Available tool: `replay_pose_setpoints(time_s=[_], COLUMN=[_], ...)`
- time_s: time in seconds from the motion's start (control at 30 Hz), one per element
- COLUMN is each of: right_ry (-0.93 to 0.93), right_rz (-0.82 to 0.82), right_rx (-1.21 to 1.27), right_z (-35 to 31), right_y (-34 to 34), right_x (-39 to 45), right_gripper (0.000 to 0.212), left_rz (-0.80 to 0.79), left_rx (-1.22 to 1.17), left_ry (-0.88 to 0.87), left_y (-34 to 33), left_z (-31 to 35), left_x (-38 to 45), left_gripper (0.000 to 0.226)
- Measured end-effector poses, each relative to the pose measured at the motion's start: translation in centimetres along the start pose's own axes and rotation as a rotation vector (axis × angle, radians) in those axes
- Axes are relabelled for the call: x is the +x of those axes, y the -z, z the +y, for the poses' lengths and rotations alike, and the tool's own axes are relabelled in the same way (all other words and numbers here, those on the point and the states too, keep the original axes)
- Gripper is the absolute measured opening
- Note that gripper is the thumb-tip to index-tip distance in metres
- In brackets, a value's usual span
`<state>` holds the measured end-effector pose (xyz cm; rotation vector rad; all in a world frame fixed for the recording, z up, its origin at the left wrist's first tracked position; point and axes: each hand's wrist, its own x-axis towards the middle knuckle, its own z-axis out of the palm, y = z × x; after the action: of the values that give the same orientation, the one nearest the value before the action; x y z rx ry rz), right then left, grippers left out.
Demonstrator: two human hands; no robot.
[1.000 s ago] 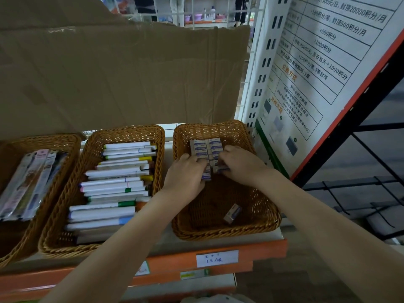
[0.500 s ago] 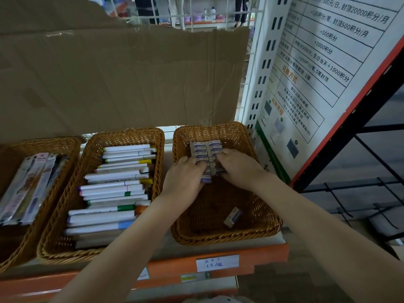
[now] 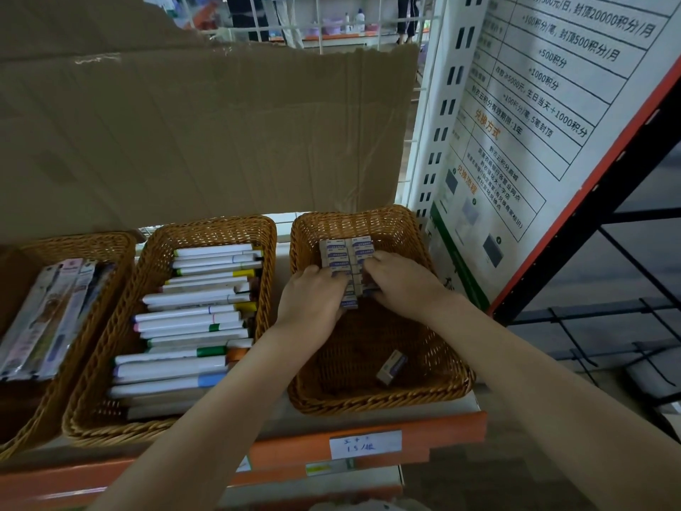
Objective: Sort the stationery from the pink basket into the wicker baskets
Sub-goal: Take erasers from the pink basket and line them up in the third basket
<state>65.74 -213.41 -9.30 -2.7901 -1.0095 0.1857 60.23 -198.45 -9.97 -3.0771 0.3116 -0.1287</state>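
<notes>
Wicker basket (image 3: 435, 385) | erasers (image 3: 345, 257) between hands | left hand (image 3: 313, 296), right hand (image 3: 400, 278) gripping stack

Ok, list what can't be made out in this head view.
- Pink basket: not in the head view at all.
- Near end of the eraser stack: covered by the left hand and right hand.
- Left wicker basket: cut off by the frame's left edge.
- Price label: handwriting too small to be sure of.
- Loose eraser: print blurred.
</notes>
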Motion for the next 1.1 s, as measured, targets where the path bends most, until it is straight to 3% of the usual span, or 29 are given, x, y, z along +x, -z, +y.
replay_pose_setpoints(time_s=[0.2,0.4,0.5,0.63,0.87,1.1], right_ry=[-0.023,0.082,0.109,0.106,0.065,-0.056], right_rz=[-0.029,-0.053,-0.127,-0.221,-0.195,-0.035], right_rx=[0.026,0.102,0.118,0.046,0.005,0.04], right_z=[-0.3,-1.0,-1.5,-2.0,-2.3,-1.9], right_y=[1.1,2.5,2.2,1.2,0.1,1.2], right_x=[-0.8,-5.2,-7.6,-8.6,-7.5,-5.0], right_gripper=[0.035,0.03,0.031,0.029,0.021,0.012], left_rz=[-0.017,0.157,0.257,0.341,0.382,0.441], left_rx=[-0.069,-0.101,-0.155,-0.226,-0.148,-0.094], left_ry=[0.012,0.102,0.054,-0.062,-0.093,-0.075], left_y=[0.9,3.5,3.9,2.2,-0.4,-0.8], left_z=[0.0,1.2,2.2,3.4,4.1,4.5], left_x=[-0.5,-5.2,-8.3,-11.1,-11.7,-11.7], left_gripper=[0.034,0.021,0.015,0.034,0.04,0.038])
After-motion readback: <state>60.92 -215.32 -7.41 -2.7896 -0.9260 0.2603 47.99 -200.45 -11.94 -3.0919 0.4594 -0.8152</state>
